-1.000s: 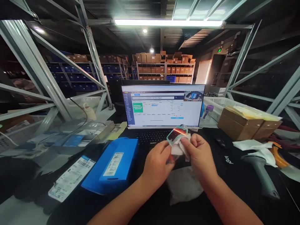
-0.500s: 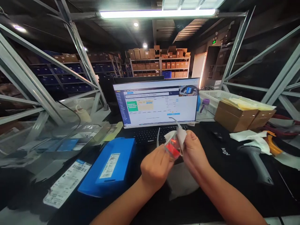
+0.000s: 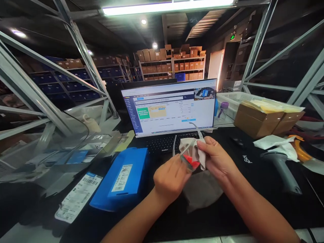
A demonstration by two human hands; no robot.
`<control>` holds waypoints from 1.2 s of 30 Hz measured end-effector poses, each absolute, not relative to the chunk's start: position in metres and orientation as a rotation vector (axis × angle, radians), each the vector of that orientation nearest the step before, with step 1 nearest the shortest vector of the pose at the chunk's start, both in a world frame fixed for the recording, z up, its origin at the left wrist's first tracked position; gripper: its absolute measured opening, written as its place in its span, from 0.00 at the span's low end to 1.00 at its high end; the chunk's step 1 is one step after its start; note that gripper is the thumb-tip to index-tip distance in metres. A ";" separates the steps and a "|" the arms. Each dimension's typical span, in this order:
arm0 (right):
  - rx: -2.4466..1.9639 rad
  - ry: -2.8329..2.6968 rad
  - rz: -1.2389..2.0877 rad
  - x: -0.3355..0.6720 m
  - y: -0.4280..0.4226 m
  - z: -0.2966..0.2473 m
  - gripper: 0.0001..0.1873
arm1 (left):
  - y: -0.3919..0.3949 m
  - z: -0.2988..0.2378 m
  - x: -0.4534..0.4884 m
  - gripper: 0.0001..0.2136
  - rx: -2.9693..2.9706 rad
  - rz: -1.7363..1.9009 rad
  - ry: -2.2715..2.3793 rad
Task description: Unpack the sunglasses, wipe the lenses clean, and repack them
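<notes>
Both hands are closed around one small thing, low over the black worktop (image 3: 253,206). The left hand (image 3: 168,177) pinches a pair of glasses (image 3: 190,162) with a red lens by the lower edge. The right hand (image 3: 217,159) pinches a pale cloth (image 3: 194,148) and presses it over the top of the lens. The glasses are up in the air between the two hands, just above a grey pouch (image 3: 202,192) that lies flat on the worktop.

A second ago the glasses stood with the frame facing up, and the cloth sat behind it. Now they are tipped over — the two thin clear arms poke up toward the screen, and the cloth folds over more of the lens. So the rubbing looks to have gone on to another part of the lens.

To the left lies a blue box (image 3: 121,179) with a white sticker, and beside it a long label sheet (image 3: 78,197). To the right a grey scanner (image 3: 280,168) rests on the worktop. Behind the hands an open laptop (image 3: 169,108) glows — a cardboard box (image 3: 260,118) sits to its right. Far back stand shelves (image 3: 174,62) full of brown boxes.
</notes>
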State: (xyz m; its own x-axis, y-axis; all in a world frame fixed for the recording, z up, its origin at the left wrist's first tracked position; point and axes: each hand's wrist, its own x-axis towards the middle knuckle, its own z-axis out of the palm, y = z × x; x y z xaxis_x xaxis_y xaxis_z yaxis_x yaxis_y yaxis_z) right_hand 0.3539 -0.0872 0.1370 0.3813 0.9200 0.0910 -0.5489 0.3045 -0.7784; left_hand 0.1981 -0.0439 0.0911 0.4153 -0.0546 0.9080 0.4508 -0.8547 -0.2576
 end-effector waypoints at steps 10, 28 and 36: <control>-1.059 -1.032 0.430 0.314 -0.071 0.091 0.28 | -0.021 0.098 0.187 0.07 -2.304 -1.474 -0.702; -1.069 -1.009 0.350 0.313 -0.079 0.099 0.29 | -0.033 0.105 0.185 0.06 -2.317 -1.561 -0.624; -0.833 -0.784 0.901 0.362 -0.085 0.134 0.35 | -0.041 0.107 0.190 0.02 -2.338 -1.469 -0.304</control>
